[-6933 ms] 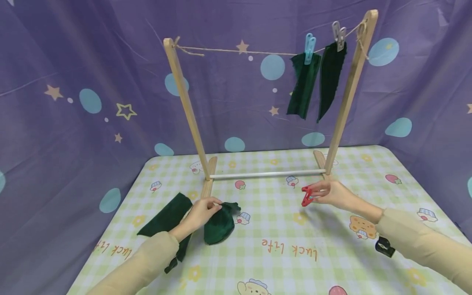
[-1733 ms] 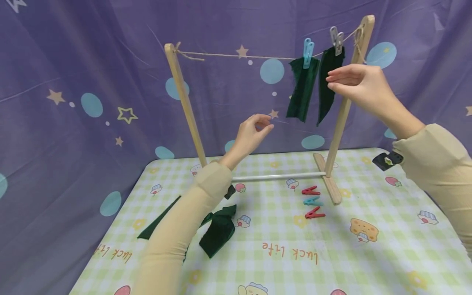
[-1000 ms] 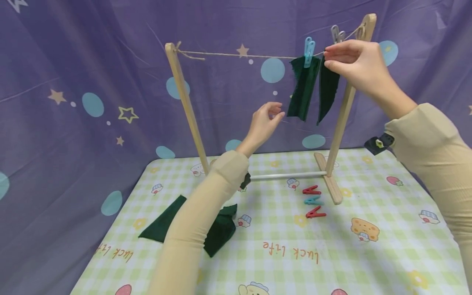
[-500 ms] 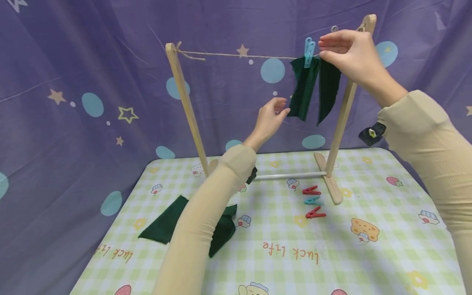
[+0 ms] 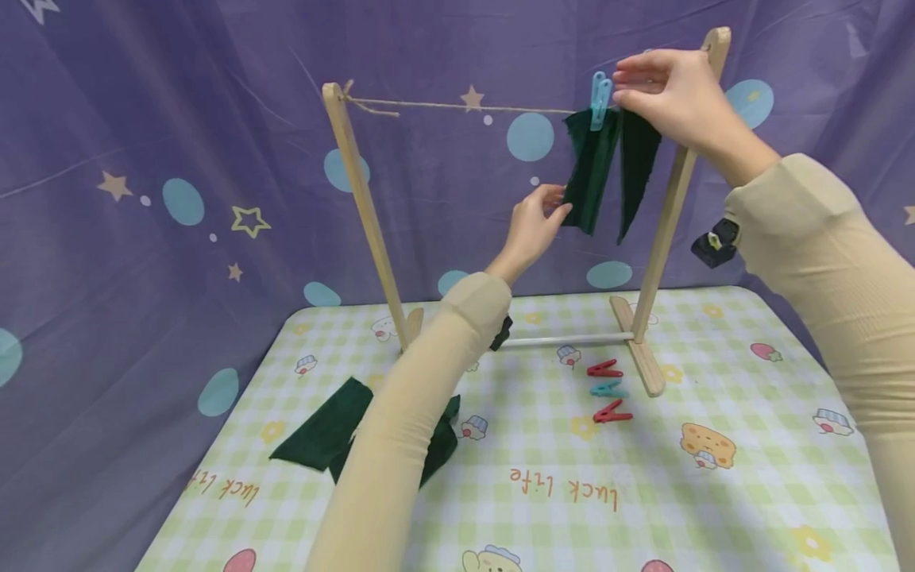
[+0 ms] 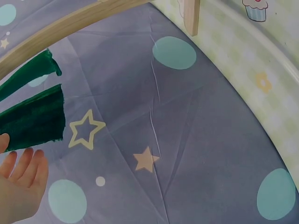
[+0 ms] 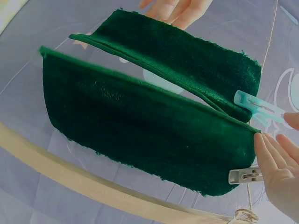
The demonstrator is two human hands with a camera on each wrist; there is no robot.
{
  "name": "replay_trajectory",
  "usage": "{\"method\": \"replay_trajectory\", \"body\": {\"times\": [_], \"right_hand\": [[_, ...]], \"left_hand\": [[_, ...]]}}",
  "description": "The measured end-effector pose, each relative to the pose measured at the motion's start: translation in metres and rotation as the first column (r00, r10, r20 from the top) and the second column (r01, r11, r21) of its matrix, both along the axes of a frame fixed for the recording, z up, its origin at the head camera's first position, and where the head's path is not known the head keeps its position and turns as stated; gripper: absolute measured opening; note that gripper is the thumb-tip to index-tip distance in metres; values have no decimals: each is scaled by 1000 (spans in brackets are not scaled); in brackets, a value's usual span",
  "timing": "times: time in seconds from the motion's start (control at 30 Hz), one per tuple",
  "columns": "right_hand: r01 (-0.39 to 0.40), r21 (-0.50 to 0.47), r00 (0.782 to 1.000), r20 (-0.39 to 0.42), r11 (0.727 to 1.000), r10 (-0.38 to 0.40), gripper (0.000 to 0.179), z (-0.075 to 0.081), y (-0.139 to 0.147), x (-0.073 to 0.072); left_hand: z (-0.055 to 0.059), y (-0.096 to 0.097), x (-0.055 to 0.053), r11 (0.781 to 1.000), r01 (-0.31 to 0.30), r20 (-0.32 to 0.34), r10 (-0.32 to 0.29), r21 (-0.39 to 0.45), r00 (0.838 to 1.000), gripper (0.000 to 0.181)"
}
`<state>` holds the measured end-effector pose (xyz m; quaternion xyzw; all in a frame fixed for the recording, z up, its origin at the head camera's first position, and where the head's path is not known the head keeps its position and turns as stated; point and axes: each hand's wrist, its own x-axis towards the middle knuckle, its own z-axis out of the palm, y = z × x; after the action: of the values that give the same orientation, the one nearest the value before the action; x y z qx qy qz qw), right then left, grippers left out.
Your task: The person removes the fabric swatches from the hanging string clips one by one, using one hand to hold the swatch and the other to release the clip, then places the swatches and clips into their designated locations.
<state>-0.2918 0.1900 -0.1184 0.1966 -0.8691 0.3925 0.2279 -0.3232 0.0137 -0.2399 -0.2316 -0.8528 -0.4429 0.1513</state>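
Two dark green velvety cloth pieces hang from a string. The left cloth [image 5: 590, 175] is held by a blue clothespin [image 5: 600, 102], the right cloth [image 7: 140, 135] by a grey clothespin [image 7: 245, 175]. My left hand [image 5: 532, 226] is at the lower left edge of the left cloth, fingers apart and lightly bent. In the left wrist view its thumb overlaps the cloth. My right hand [image 5: 679, 99] is up at the string, fingertips beside the blue clothespin. In the right wrist view its thumb [image 7: 292, 120] is right at that clothespin's end.
The string runs between two wooden posts [image 5: 368, 214] joined low by a white rod [image 5: 572, 339]. Two red clothespins [image 5: 612, 411] and a blue-green one [image 5: 608, 388] lie on the checked tablecloth [image 5: 543, 524]. More green cloth [image 5: 322, 429] lies at left, partly behind my left sleeve.
Earlier my right hand held a red clothespin low over the table and my left touched the cloth there. Recently the left hand rose rightward to the hanging cloth; the right rose leftward to the blue clothespin.
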Motion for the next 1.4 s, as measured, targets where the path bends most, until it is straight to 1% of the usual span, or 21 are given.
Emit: {"method": "replay_trajectory", "body": {"times": [0.1, 0.33, 0.5, 0.67, 0.83, 0.93, 1.03, 1.2, 1.4], "right_hand": [[-1, 30, 1000, 6, 1000, 0, 46, 1, -2, -2], [30, 99, 999, -21, 995, -28, 44, 2, -5, -4], [47, 106, 999, -14, 993, -46, 43, 4, -8, -6], [56, 105, 998, 1, 993, -57, 43, 5, -12, -8], [57, 76, 998, 25, 996, -59, 43, 4, -13, -9], [45, 30, 997, 55, 999, -47, 43, 5, -12, -9], [36, -9, 997, 70, 999, -35, 43, 6, -13, -9], [38, -23, 997, 70, 999, -36, 43, 6, -11, -8], [33, -39, 998, 63, 999, -31, 44, 7, -9, -5]], "left_hand": [[-1, 2, -1, 1000, -15, -4, 15, 7, 1000, 31], [-3, 7, -3, 999, -38, 3, 38, 20, 999, 30], [-2, 10, -4, 998, -56, 1, 56, 34, 998, 29], [-1, 12, -3, 995, -77, -12, 78, 67, 997, 26], [-1, 12, -3, 990, -107, -38, 110, 89, 993, 24], [-2, 10, -3, 987, -126, -54, 132, 101, 990, 23], [-3, 8, -3, 984, -133, -60, 141, 116, 988, 22], [-3, 7, -1, 983, -130, -66, 139, 129, 988, 21], [-4, 5, 5, 985, -107, -60, 116, 137, 991, 21]]}}
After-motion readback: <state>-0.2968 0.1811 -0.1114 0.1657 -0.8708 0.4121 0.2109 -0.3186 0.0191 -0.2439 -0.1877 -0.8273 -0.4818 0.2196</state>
